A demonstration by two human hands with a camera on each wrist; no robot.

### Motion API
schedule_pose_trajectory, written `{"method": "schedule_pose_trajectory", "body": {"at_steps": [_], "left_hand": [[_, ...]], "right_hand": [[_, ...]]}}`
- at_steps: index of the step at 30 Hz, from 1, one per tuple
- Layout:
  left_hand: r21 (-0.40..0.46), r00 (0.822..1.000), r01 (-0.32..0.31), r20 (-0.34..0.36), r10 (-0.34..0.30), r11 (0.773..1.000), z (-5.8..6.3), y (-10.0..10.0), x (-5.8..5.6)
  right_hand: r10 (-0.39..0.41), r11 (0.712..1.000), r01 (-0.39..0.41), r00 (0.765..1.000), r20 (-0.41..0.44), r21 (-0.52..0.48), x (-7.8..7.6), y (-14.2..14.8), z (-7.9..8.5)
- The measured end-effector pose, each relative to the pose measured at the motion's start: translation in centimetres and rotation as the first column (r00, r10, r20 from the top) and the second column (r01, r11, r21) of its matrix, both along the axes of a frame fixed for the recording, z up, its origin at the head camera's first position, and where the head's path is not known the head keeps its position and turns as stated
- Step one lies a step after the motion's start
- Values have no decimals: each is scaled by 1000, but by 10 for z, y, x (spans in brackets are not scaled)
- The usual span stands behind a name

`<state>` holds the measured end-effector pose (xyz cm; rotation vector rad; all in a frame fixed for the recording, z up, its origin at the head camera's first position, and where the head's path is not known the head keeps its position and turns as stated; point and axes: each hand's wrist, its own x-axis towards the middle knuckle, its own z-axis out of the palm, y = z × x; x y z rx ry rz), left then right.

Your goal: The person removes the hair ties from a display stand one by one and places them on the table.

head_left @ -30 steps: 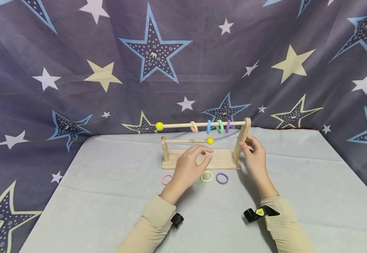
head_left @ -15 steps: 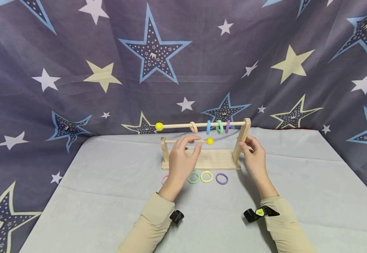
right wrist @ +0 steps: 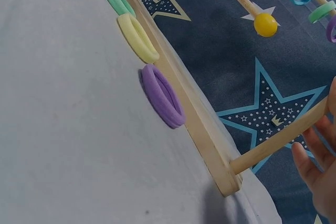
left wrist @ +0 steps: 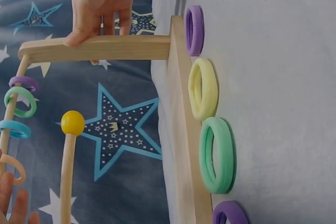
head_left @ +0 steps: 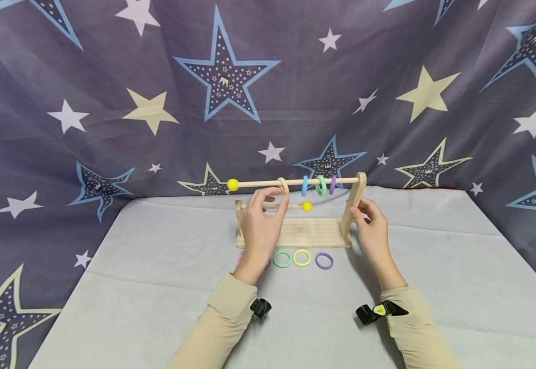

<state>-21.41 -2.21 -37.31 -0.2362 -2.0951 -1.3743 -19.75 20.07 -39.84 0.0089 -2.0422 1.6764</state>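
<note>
A wooden stand (head_left: 314,233) has two upright posts, each with a horizontal rod tipped by a yellow ball. My right hand (head_left: 373,225) grips the taller right post (left wrist: 121,48), thumb in front. On the upper rod (head_left: 258,183) hang a peach hair tie (left wrist: 17,169), a blue one (head_left: 304,185), a green one (head_left: 320,185) and a purple one (head_left: 333,184). With thumb and fingertips, my left hand (head_left: 259,228) pinches the peach hair tie's lower edge. Behind that hand, the lower rod (left wrist: 67,177) bears no ties in its visible part.
In front of the base, a row of hair ties lies on the grey cloth: green (head_left: 282,259), yellow (head_left: 302,258) and purple (head_left: 324,261), with others partly behind my left wrist. A star-patterned curtain (head_left: 231,138) hangs behind the table.
My left hand has risen up and leftward from in front of the base to the peach hair tie on the upper rod. The right hand stays at the post.
</note>
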Motion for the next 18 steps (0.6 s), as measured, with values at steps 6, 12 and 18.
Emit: {"method": "schedule_pose_trajectory", "body": {"at_steps": [6,12,18], "left_hand": [[29,1000,-15,-1,15,999,-3,2,-5],[22,1000,-24,10,24,999,-4,4,-9],[24,1000,-24,15,24,999,-3,4,-11]], "right_hand": [[1,1000,-1,1000,13,11,1,-1,0],[7,1000,-7,1000,18,20,1,-1,1],[7,1000,-8,1000,13,25,1,-1,1]]}}
